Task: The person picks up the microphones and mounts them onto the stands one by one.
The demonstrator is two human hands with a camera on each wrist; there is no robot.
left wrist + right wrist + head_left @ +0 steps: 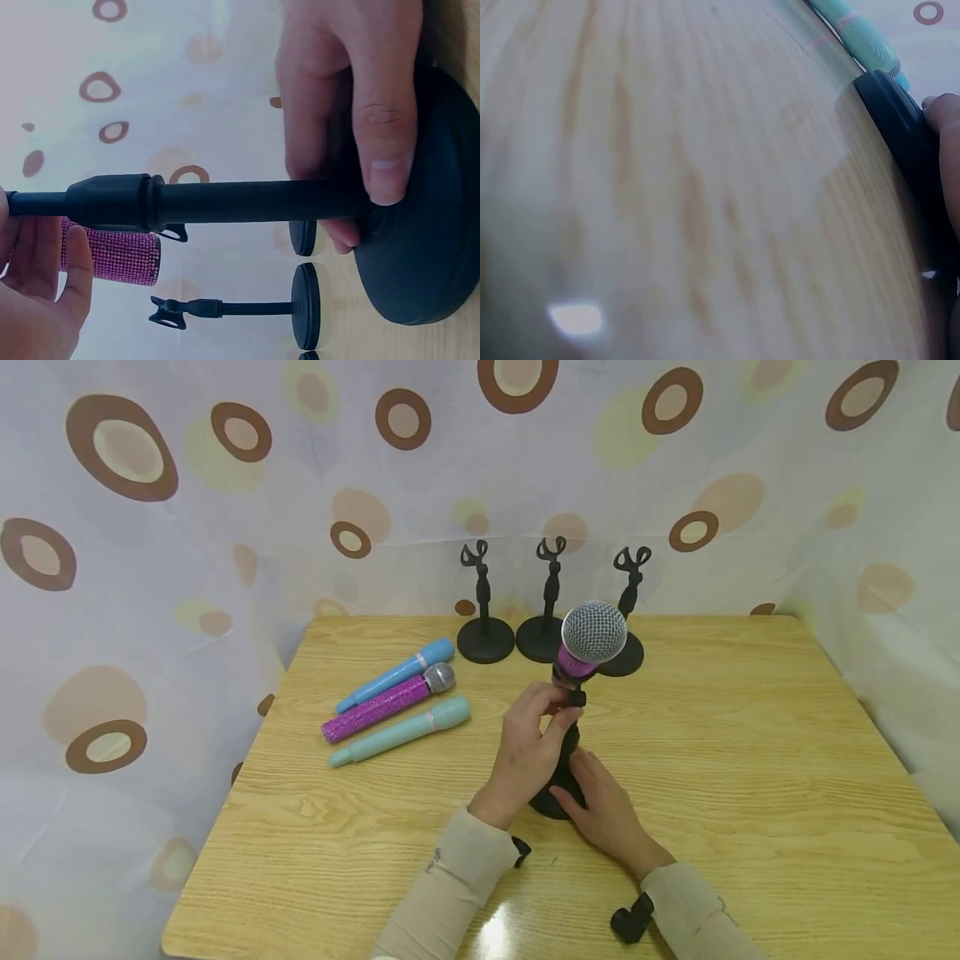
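A black microphone stand (pixel 567 767) with a round base stands near the table's middle. In its clip sits a glittery purple microphone (pixel 576 662) with a silver mesh head, tilted toward the camera. My left hand (pixel 528 743) pinches the upper part of the stand just below the clip. Low down, my right hand (pixel 603 810) grips the foot of the pole and the base. The left wrist view shows the right thumb (pixel 384 142) lying on the base, with fingers behind the pole. Only the edge of the base (pixel 900 127) and part of that hand appear in the right wrist view.
Three other black stands (pixel 485 643) with bare clips line the table's back edge. At the left lie a blue microphone (pixel 397 675), a second purple microphone (pixel 378 708) and a mint microphone (pixel 401 732), side by side. A patterned curtain (pixel 300 527) hangs behind the wooden table (pixel 750 735).
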